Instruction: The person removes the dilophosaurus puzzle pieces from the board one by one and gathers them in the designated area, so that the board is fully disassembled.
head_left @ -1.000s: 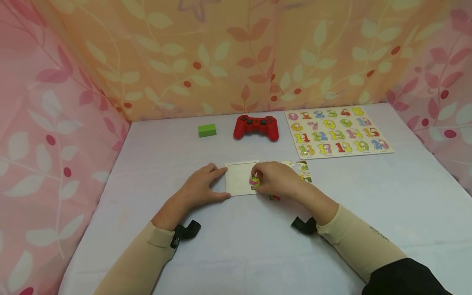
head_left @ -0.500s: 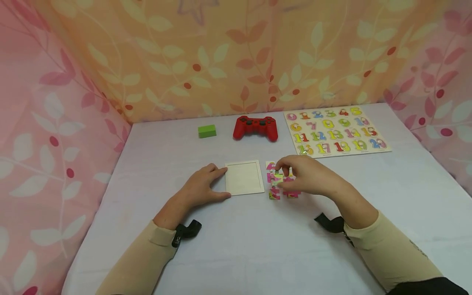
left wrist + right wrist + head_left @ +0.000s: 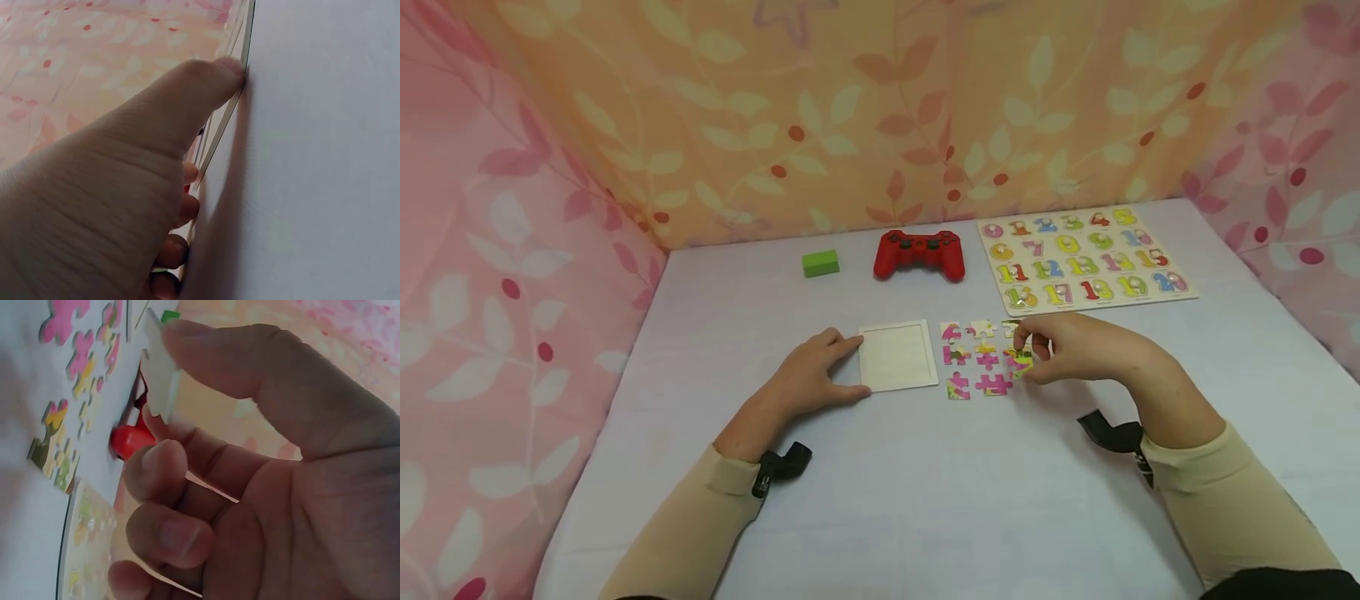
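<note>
In the head view, my left hand (image 3: pixel 808 375) is at the left side of a square, pale puzzle tray (image 3: pixel 898 357), with thumb and forefinger at its corners. The thumb (image 3: pixel 215 78) lies on the tray's edge in the left wrist view. The tray has a raised rim and no pieces in it. My right hand (image 3: pixel 1082 350) pinches a jigsaw piece (image 3: pixel 1022 360) between thumb and forefinger, over the right side of the loose pieces. Its pale underside shows in the right wrist view. Several pink, yellow and green jigsaw pieces (image 3: pixel 987 360) lie in rough rows right of the tray.
Behind the tray are a green block (image 3: pixel 821 264) and a red game controller (image 3: pixel 919 255). A number puzzle board (image 3: pixel 1086 258) lies at the back right, close beyond my right hand. Patterned cloth walls (image 3: pixel 737 125) stand around the white-covered table (image 3: pixel 880 492).
My right hand has moved right, from over the tray to the far side of the loose pieces, still pinching a piece. My left hand stays at the tray.
</note>
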`<state>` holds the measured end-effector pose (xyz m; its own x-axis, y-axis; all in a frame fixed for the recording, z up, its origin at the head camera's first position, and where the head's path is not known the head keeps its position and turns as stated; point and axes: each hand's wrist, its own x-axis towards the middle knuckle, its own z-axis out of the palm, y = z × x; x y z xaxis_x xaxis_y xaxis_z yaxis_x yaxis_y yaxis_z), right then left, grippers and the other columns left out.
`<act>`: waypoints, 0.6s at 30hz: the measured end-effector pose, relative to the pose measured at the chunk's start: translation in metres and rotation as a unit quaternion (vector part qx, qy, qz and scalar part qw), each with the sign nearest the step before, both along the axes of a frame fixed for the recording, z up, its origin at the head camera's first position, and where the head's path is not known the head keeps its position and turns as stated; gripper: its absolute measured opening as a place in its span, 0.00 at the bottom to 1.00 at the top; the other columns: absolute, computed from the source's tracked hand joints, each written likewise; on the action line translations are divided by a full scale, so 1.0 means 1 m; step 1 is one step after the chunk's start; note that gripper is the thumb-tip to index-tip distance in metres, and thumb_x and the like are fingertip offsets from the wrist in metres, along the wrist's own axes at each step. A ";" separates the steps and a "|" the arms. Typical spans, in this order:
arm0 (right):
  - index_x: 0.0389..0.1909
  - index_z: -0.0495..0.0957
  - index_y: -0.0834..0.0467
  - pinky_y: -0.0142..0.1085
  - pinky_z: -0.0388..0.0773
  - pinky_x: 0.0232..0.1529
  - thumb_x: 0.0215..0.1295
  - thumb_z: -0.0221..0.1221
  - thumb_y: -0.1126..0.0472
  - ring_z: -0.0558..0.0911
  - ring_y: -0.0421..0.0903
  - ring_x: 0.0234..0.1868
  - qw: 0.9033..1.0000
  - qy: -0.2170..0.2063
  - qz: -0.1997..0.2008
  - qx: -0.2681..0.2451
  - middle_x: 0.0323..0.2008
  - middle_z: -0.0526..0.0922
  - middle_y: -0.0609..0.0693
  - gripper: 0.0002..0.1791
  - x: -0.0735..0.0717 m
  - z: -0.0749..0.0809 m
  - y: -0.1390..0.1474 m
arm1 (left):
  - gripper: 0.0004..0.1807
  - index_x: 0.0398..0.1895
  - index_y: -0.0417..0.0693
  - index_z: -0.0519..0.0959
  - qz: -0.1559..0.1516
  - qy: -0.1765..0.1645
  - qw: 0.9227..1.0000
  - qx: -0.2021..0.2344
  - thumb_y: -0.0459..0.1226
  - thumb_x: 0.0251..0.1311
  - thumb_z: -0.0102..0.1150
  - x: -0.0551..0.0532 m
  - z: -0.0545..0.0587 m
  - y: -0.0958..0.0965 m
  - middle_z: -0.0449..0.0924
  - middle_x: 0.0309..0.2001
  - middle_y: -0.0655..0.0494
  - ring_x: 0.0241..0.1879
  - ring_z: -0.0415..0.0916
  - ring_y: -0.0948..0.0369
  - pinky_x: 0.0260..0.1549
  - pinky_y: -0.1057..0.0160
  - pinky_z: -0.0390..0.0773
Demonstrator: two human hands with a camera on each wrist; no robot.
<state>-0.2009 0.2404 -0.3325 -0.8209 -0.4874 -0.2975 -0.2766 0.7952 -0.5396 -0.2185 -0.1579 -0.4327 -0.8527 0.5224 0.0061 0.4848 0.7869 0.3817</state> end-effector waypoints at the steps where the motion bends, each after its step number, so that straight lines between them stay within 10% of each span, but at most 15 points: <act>1: 0.44 0.79 0.55 0.39 0.68 0.31 0.54 0.73 0.57 0.73 0.45 0.29 1.000 -0.005 0.001 0.005 0.28 0.73 0.48 0.19 -0.001 -0.001 0.001 | 0.48 0.74 0.49 0.72 0.000 0.002 1.000 -0.001 0.61 0.53 0.72 0.000 0.000 0.000 0.73 0.48 0.57 0.43 0.70 0.60 0.43 0.60 0.73; 18: 0.41 0.80 0.56 0.42 0.69 0.34 0.52 0.74 0.57 0.74 0.47 0.32 0.992 -0.018 -0.004 0.124 0.28 0.75 0.49 0.18 -0.002 -0.023 -0.011 | 0.47 0.74 0.47 0.70 -0.003 -0.004 1.000 -0.005 0.59 0.55 0.72 0.001 0.006 0.003 0.74 0.51 0.56 0.46 0.71 0.60 0.48 0.57 0.74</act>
<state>-0.2028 0.2296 -0.3552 -0.8115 -0.3889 -0.4361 -0.2537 0.9068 -0.3366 -0.2172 -0.1547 -0.4268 -0.8498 0.5271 -0.0068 0.4858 0.7880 0.3783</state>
